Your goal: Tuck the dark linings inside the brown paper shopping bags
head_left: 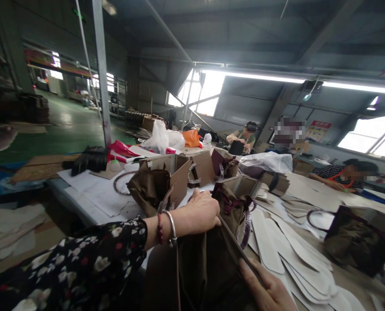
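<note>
A dark olive-brown handbag [208, 263] stands close in front of me, its side tilted and its lower part out of the picture. My left hand [199, 214], with a silver bangle and red bracelet at the wrist, reaches across and closes on the bag's far upper edge. Lower right, my right hand [266, 285] grips the near end of the same edge, thumb on the inner side and fingers outside. Just beyond stand a brown bag with purple handles [234, 207] and another brown bag [153, 185] with a stiff tan panel.
Pale cut panels [286, 255] lie fanned out at the right. Another dark bag [361, 237] stands at the far right. White sheets [95, 194] cover the table's left part near a metal post [101, 77]. Two co-workers sit farther back, beyond plastic bags [266, 162].
</note>
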The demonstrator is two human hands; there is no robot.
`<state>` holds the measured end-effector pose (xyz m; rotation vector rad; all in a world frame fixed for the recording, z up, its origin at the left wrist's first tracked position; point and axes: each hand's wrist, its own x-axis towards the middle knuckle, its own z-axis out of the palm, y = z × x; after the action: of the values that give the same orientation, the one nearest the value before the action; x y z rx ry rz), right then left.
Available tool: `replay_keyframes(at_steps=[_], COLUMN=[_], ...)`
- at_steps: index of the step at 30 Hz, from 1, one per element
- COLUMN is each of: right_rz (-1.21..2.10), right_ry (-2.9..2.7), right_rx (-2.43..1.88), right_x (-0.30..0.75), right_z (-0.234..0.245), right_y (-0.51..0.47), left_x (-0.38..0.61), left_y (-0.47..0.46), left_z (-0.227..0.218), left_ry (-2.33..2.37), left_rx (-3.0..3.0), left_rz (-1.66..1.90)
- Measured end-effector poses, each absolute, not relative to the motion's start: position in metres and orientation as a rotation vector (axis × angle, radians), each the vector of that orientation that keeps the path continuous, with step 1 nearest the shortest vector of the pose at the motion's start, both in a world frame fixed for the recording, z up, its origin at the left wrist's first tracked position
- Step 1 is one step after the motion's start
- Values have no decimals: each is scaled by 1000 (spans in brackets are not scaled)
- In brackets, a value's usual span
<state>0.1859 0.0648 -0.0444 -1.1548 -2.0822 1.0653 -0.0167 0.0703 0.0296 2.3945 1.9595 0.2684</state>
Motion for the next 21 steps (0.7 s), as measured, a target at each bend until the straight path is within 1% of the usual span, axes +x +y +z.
replay_keyframes(at_steps=[8,15,21], right_rz=[1125,1157,1169], right_ry=[-1916,-1980,-1905], right_rx=[-1157,-1146,-1154], right_x=[179,183,178], right_z=[-44,-40,-37], right_y=[60,64,63], left_x=[-17,-15,-14], left_y=[72,73,71], left_z=[30,30,30], left_ry=[1964,1984,1998], left_rx=[2406,2384,2374], left_rz=[259,227,209])
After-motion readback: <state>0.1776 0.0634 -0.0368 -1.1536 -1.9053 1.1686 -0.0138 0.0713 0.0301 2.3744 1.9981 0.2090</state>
